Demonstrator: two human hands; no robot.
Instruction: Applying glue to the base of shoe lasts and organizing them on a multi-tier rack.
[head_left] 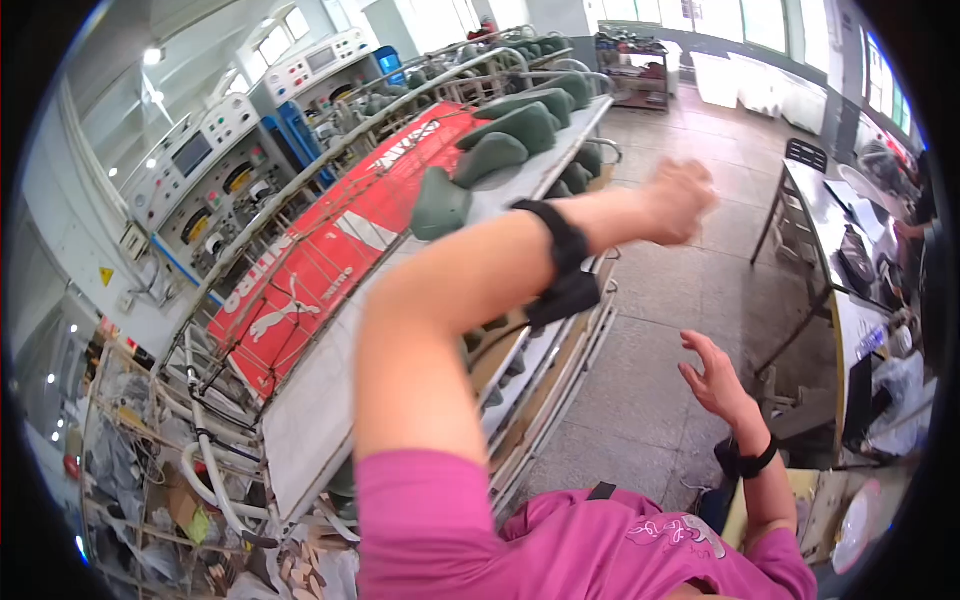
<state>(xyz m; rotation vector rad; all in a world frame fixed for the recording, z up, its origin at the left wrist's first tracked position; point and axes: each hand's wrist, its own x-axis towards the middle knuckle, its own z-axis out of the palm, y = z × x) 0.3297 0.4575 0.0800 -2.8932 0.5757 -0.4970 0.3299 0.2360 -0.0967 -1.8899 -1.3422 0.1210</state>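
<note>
Head view: the left hand point(682, 200), blurred at upper centre, looks loosely closed and empty, just right of the green lasts point(497, 150); the right hand point(712, 378), lower right, is open and empty above the floor point(660, 330).

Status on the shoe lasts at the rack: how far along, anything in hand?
Done: green shoe lasts already sit in a row on the rack's top shelf. In hand: nothing that shows; the left hand is blurred in mid-air above the floor, and the right hand is open and empty. Left: lower shelves hold more lasts, partly hidden.
</note>
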